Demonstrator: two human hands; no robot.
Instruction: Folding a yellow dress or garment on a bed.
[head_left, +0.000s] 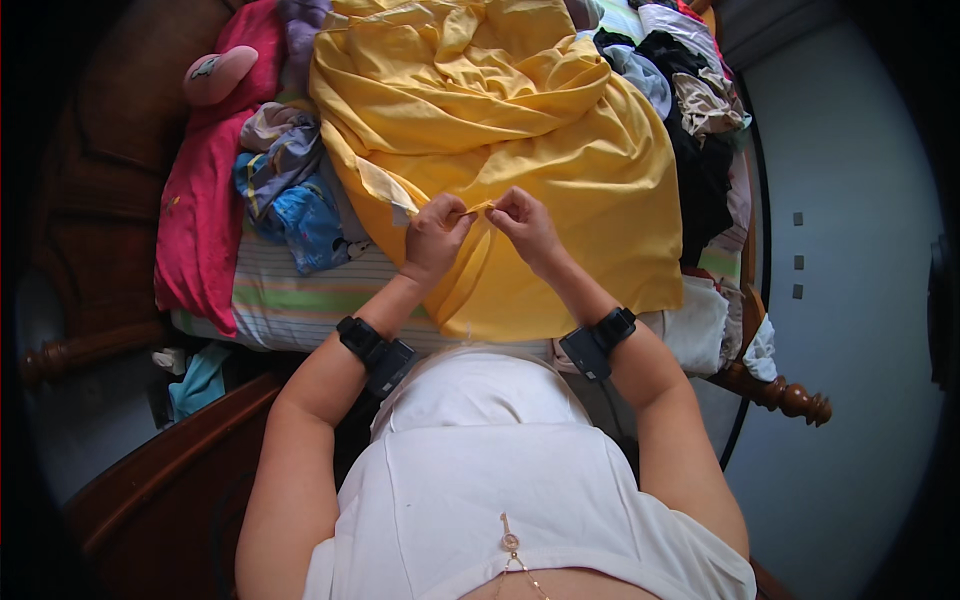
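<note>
A large yellow cloth (592, 217) lies rumpled over the middle of the bed, heaped in loose folds at the far side. Near its centre, my left hand (437, 232) pinches a narrow bit of the cloth between thumb and fingers. Close by on the right, my right hand (525, 225) pinches the same strip, leaving a small gap between the two hands. A paler underside and a white patch, perhaps a label, show beside my left hand. What exactly the fingertips hold is too small to tell.
Left on the striped mattress (300, 296) are a pink-red cloth (199, 225), a pink cushion (221, 75) and blue printed clothing (307, 225). Black garments (701, 180) and white cloth (694, 330) pile up right. A turned wooden bedpost (802, 401) juts out near the wall (847, 187).
</note>
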